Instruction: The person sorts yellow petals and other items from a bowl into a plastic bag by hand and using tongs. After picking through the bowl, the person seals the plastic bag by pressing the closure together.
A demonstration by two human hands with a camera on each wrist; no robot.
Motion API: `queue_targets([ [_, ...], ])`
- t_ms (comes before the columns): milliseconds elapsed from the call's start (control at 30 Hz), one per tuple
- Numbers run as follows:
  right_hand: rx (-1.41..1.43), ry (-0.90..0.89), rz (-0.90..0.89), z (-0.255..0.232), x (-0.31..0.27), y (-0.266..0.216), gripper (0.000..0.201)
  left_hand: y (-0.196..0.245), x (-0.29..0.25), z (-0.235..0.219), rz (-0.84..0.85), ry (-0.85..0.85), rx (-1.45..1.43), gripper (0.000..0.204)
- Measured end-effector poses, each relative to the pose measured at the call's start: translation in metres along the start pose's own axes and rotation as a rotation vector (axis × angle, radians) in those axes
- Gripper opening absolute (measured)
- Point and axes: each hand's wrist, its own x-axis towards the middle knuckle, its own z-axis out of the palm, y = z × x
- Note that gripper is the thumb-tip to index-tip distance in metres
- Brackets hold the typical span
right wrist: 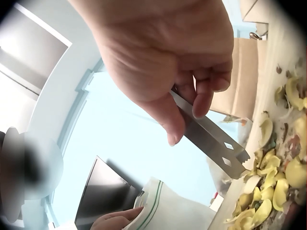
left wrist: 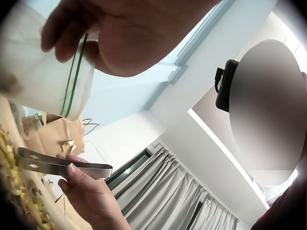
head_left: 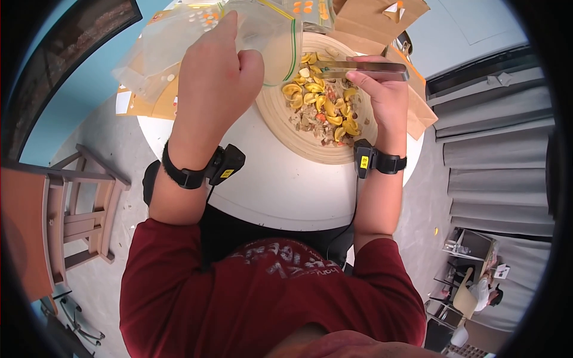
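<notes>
My right hand (head_left: 389,98) grips metal tongs (head_left: 364,68) between thumb and fingers, their tips over yellow shell-shaped pieces (head_left: 316,89) on a round wooden tray (head_left: 274,122). In the right wrist view the notched ends of the tongs (right wrist: 211,139) are close to the yellow pieces (right wrist: 266,191). My left hand (head_left: 218,83) pinches the edge of a clear zip bag (head_left: 268,51) with a green seal line, beside the tray. From the left wrist, the bag (left wrist: 43,72) hangs from the fingers, with something blurry at its far end.
Bags with orange and white pieces (head_left: 203,21) lie at the table's far left. Brown paper bags (head_left: 370,24) stand behind and right of the tray. The white table's (head_left: 268,197) front edge is near my body. A wooden chair (head_left: 83,209) stands at the left, grey curtains (head_left: 501,161) at the right.
</notes>
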Motion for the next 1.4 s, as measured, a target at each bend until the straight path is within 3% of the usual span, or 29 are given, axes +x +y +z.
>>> queue_targets([
  [100, -0.022, -0.073, 0.074, 0.004, 0.001, 0.000, 0.028, -0.003, -0.001, 0.000, 0.013, 0.000, 0.011, 0.052],
  [400, -0.080, -0.030, -0.044, 0.007, 0.004, 0.005, 0.023, 0.002, 0.001, -0.002, 0.015, -0.031, -0.023, 0.047],
  [700, -0.034, -0.032, 0.035, 0.015, 0.001, -0.002, 0.022, 0.002, 0.001, -0.001, 0.016, -0.048, -0.014, 0.050],
  [1000, -0.143, -0.021, -0.042, 0.008, 0.004, 0.007, 0.017, 0.001, 0.001, -0.001, 0.040, -0.059, -0.008, 0.049],
  [1200, 0.134, 0.161, -0.078, -0.007, -0.002, -0.007, 0.023, -0.003, -0.003, 0.003, 0.080, -0.101, 0.004, 0.044],
  [1333, 0.632, 0.127, -0.176, 0.003, -0.008, -0.022, 0.028, 0.001, -0.003, 0.002, 0.055, -0.226, 0.014, 0.049],
  [1400, 0.533, 0.036, -0.194, 0.007, -0.008, -0.023, 0.031, 0.001, -0.002, 0.003, 0.070, -0.218, 0.027, 0.049],
])
